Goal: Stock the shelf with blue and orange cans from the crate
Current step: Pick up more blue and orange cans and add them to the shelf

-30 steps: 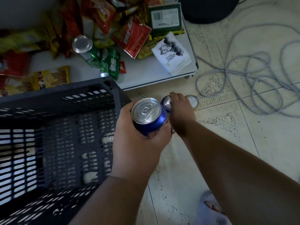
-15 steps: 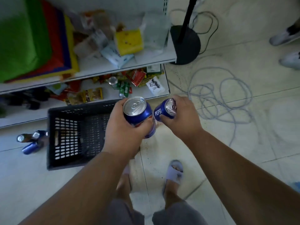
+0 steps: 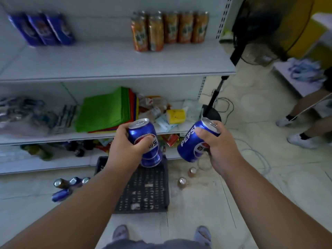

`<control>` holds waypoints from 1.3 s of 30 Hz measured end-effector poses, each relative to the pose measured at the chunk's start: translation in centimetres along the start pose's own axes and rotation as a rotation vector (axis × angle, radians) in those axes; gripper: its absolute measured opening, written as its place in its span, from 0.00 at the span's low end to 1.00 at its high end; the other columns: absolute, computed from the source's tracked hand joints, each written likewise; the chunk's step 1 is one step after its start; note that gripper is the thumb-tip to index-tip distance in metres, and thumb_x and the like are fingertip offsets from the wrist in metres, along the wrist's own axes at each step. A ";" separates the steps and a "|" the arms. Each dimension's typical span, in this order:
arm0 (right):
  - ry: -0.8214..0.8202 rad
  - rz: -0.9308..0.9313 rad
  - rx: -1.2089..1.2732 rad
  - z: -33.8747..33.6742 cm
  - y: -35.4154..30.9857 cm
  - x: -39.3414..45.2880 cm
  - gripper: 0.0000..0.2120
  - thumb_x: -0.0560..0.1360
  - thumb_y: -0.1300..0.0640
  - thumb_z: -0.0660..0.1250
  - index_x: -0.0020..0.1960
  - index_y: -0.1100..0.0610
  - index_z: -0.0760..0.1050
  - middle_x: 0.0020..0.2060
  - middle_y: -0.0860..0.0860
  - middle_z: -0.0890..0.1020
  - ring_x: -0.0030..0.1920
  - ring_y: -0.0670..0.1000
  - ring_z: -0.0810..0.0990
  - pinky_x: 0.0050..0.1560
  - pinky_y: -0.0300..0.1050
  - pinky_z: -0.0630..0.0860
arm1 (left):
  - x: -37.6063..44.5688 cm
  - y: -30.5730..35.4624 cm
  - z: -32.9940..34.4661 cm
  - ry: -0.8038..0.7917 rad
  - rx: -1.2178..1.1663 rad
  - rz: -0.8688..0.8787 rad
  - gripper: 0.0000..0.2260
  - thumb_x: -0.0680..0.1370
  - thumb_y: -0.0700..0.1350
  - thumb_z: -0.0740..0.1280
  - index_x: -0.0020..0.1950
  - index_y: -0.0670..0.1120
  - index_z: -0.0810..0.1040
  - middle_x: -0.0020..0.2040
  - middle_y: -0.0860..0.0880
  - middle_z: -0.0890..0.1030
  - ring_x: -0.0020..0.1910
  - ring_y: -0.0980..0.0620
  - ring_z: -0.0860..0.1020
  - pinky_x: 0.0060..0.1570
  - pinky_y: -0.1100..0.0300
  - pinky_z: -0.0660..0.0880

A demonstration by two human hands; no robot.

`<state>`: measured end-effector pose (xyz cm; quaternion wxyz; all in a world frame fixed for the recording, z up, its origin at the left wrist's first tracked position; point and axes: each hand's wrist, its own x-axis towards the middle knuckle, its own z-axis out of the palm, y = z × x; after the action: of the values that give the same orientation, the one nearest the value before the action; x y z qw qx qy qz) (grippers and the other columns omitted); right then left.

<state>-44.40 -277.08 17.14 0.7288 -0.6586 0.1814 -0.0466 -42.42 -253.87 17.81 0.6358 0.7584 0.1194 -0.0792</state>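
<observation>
Blue cans: left hand (image 3: 125, 146) grips one (image 3: 145, 142), right hand (image 3: 218, 148) grips another (image 3: 194, 141), both held above the crate (image 3: 143, 194). Set upright beside blue row (image 3: 41, 29) at top shelf's (image 3: 116, 63) left end.

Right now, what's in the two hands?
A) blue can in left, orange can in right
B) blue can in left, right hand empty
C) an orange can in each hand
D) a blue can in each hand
D: the left hand grips one blue can and the right hand grips another blue can, tilted; the orange cans all stand on the top shelf.
</observation>
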 end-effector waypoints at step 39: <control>-0.053 -0.100 -0.004 45.7 -10.9 6.7 0.26 0.59 0.54 0.83 0.54 0.49 0.76 0.44 0.51 0.85 0.46 0.57 0.85 0.51 0.59 0.81 | 25.9 11.1 -33.8 -0.004 0.150 0.205 0.30 0.69 0.55 0.78 0.66 0.52 0.70 0.57 0.50 0.78 0.54 0.48 0.78 0.51 0.53 0.76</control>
<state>-21.38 -237.43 29.48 0.7287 -0.6694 0.1289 -0.0651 -15.56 -220.34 27.37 0.5822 0.8120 0.0338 -0.0241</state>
